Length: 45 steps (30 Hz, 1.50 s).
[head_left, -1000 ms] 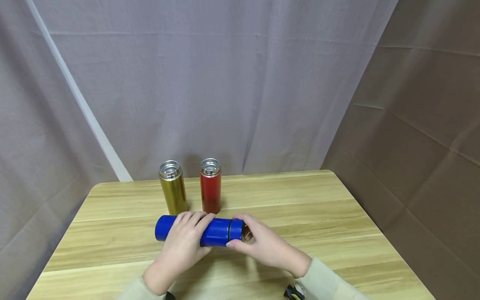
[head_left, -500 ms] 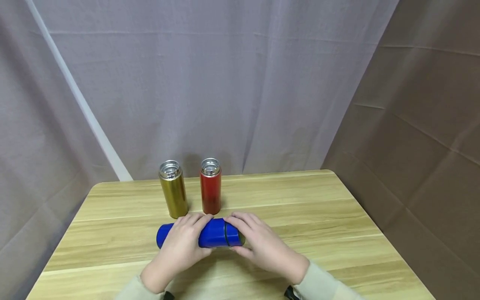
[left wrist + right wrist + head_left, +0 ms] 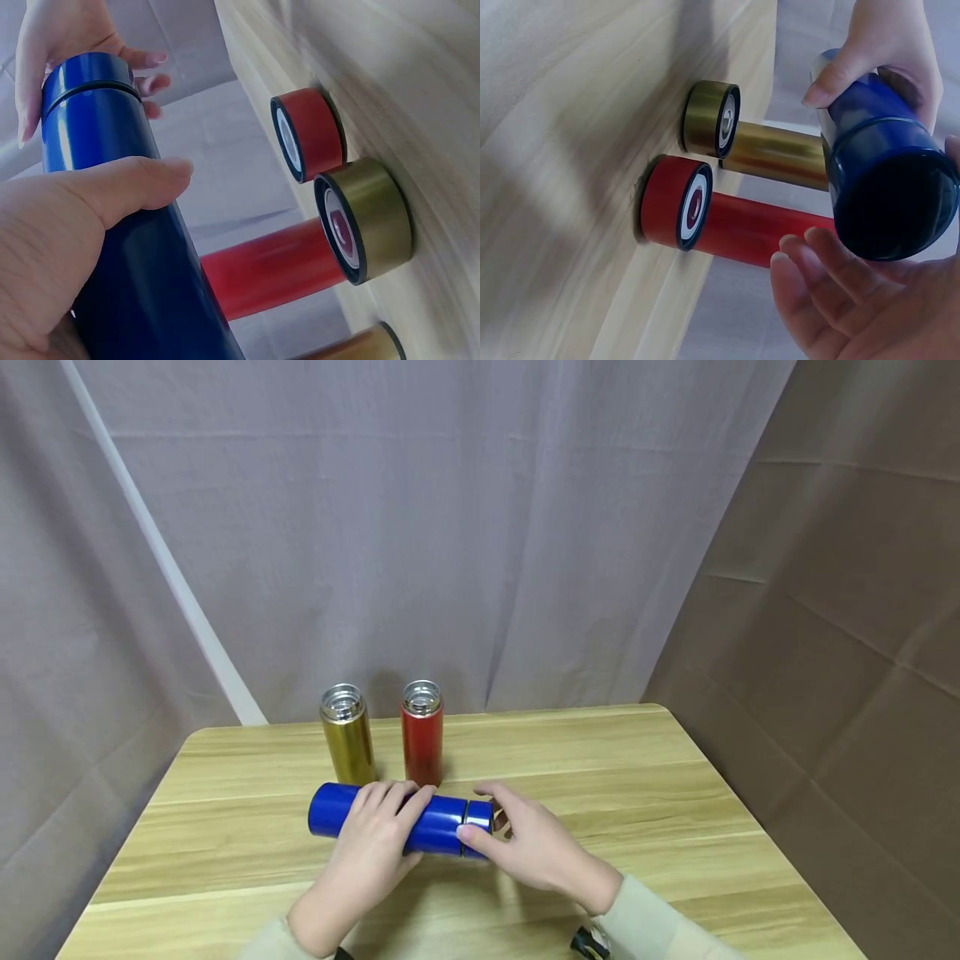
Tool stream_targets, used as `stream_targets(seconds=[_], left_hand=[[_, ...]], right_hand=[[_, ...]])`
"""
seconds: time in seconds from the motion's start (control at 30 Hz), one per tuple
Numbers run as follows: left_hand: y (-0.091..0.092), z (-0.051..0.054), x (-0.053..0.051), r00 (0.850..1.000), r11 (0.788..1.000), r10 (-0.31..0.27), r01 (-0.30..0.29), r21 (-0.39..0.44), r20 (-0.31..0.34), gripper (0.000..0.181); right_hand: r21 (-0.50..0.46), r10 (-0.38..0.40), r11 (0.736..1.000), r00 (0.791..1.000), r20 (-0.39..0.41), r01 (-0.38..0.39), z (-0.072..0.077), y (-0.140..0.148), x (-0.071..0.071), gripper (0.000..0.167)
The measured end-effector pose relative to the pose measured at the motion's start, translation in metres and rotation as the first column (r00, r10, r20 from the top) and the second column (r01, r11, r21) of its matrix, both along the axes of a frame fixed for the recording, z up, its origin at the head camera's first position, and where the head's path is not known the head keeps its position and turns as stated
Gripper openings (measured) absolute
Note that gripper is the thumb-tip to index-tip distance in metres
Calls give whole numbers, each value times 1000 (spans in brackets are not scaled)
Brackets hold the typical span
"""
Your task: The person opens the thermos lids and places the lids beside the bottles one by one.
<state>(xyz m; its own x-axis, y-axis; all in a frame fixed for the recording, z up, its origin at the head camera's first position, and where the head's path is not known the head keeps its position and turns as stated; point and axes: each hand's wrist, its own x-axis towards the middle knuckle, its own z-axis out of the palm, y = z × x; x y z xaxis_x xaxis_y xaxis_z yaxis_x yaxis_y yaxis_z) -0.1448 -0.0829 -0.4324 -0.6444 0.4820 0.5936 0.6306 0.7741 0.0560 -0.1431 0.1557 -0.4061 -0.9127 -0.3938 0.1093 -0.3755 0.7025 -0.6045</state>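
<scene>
A blue thermos bottle point(image 3: 438, 828) lies nearly sideways above the table, its blue lid point(image 3: 480, 814) at the right end. My left hand point(image 3: 369, 839) grips the bottle's body, with the thumb across it in the left wrist view. Around the lid end, my right hand point(image 3: 536, 843) is spread loosely. Its thumb is against the lid, while its fingers point(image 3: 832, 277) stand apart from it in the right wrist view. Behind the bottle, a gold thermos bottle point(image 3: 348, 752) and a red thermos bottle point(image 3: 422, 747) stand upright without lids.
A red lid point(image 3: 676, 202) and a gold lid point(image 3: 711, 120) sit on the wooden table point(image 3: 637, 793), hidden behind the hands and bottle in the head view. Grey curtain point(image 3: 420, 543) hangs behind the table and brown cloth point(image 3: 847, 610) at the right.
My right hand closed over the blue lid and turned, then swung back and loosened its fingers. The bottle's left end dipped, then rose. My left hand kept its grip.
</scene>
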Motion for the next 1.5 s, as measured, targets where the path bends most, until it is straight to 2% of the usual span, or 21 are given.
stream_targets(seconds=[0.2, 0.4, 0.5, 0.57, 0.63, 0.67, 0.73, 0.8, 0.83, 0.87, 0.9, 1.0, 1.13, 1.2, 1.27, 1.33, 1.5], left_hand=[[-1, -3, -2, 1000, 1000, -2, 2, 21, 1, 78], [-1, -5, -3, 1000, 999, -6, 6, 36, 13, 75], [-2, -5, -2, 999, 999, -5, 3, 42, 35, 75], [-3, -5, -2, 998, 999, -5, 1, 48, 65, 76], [-4, -6, -2, 994, 998, -7, 0, 62, 109, 77], [-4, -6, -2, 991, 997, -10, 1, 74, 131, 77], [-5, -7, -2, 985, 996, -14, -3, 94, 174, 79], [-6, -8, -2, 980, 994, -18, -5, 113, 199, 79], [-6, -9, -2, 978, 993, -21, -4, 121, 206, 79], [-6, -10, -2, 978, 992, -23, -4, 127, 209, 79], [-6, -11, -1, 978, 992, -22, -5, 127, 209, 79], [-6, -12, -1, 978, 992, -20, -7, 128, 209, 78], [-6, -13, -1, 976, 992, -6, -22, 126, 218, 77], [-6, -12, -1, 975, 992, 0, -28, 125, 221, 78], [-6, -11, 0, 977, 993, 5, -31, 117, 214, 79], [-6, -9, 0, 980, 994, 11, -32, 101, 199, 80], [-6, -8, 1, 986, 998, 17, -27, 63, 166, 81]], right_hand=[[-54, 34, 998, 999, -2, -34, -3, -1, -1, 61], [-79, 46, 996, 999, 1, -45, -2, -3, 0, 64], [-34, 60, 997, 997, -55, -62, -3, -3, 3, 66], [15, 86, 996, 986, -141, -85, -3, -2, 4, 66], [79, 139, 989, 954, -266, -123, -4, -2, 4, 67], [120, 173, 983, 927, -334, -141, -4, -2, 3, 68], [198, 243, 966, 855, -457, -168, -6, -2, 2, 71], [250, 288, 952, 798, -529, -178, -7, -2, 1, 75], [261, 298, 948, 786, -542, -179, -8, -1, 1, 76], [265, 298, 948, 785, -543, -177, -8, -1, 1, 77], [258, 291, 950, 794, -534, -176, -8, -1, 1, 78], [196, 244, 966, 854, -459, -171, -8, -1, 2, 82], [68, 138, 990, 945, -296, -123, -7, -2, 3, 86], [8, 67, 998, 976, -208, -67, -6, -2, 4, 84], [-25, 7, 1000, 991, -135, -11, -5, -2, 4, 79], [-34, -25, 999, 996, -84, 22, -5, -2, 3, 75], [2, -28, 1000, 999, -36, 28, -5, -2, 2, 70]])
